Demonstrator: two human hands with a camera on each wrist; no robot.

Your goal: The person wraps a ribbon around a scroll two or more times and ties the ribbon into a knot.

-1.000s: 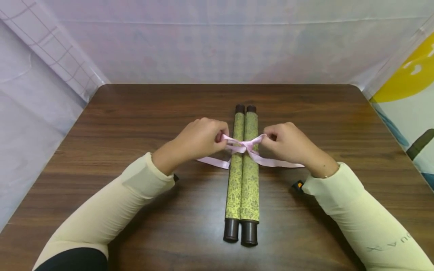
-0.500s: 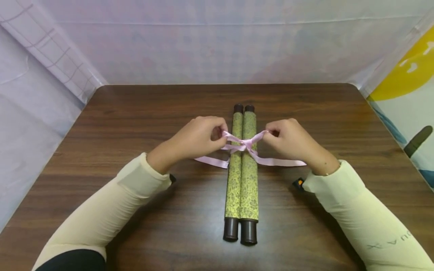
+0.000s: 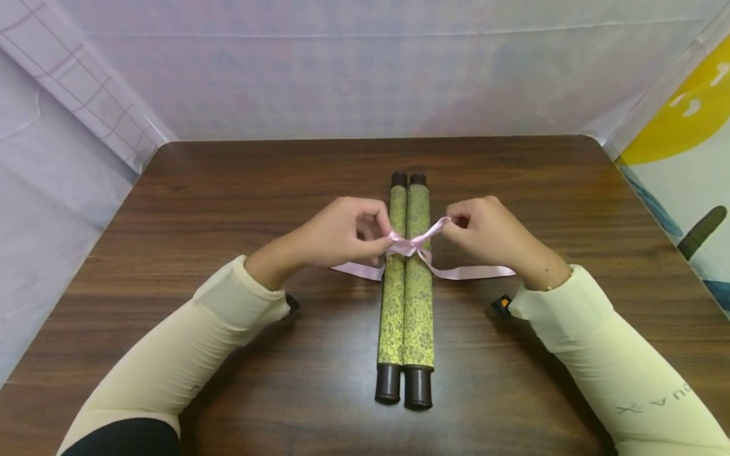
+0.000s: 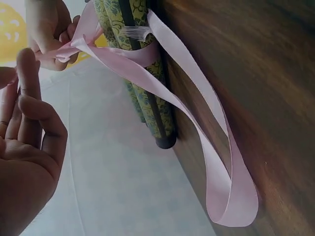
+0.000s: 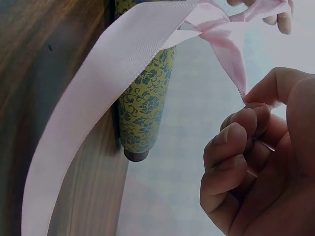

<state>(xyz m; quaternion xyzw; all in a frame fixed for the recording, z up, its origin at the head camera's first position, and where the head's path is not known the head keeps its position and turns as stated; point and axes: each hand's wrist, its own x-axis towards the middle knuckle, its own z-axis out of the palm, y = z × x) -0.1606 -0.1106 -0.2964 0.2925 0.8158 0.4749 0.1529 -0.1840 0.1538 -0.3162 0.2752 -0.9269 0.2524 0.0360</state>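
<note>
Two scroll rolls (image 3: 419,304) in yellow-green patterned cloth with dark end caps lie side by side on the table. A pink ribbon (image 3: 403,247) goes round both, crossing in a knot on top. My left hand (image 3: 348,234) is just left of the knot, thumb and index finger pinching the ribbon close to it. To the right, my right hand (image 3: 485,231) pinches a ribbon piece pulled up and away from the knot, its other fingers curled. In the left wrist view a long ribbon loop (image 4: 231,196) hangs down beside the rolls. One ribbon tail stretches rightward across the table.
The brown wooden table (image 3: 228,171) has a pale sheet (image 3: 353,82) hanging behind it. A yellow-patterned cloth (image 3: 678,126) hangs at the right. Small dark wrist devices show under both sleeves, the right one (image 3: 502,306) with an orange mark.
My left hand's fingertips have moved right, closer to the knot, and the stretched loop on that side has shortened. My right hand keeps its pinch, slightly farther from the rolls than at first.
</note>
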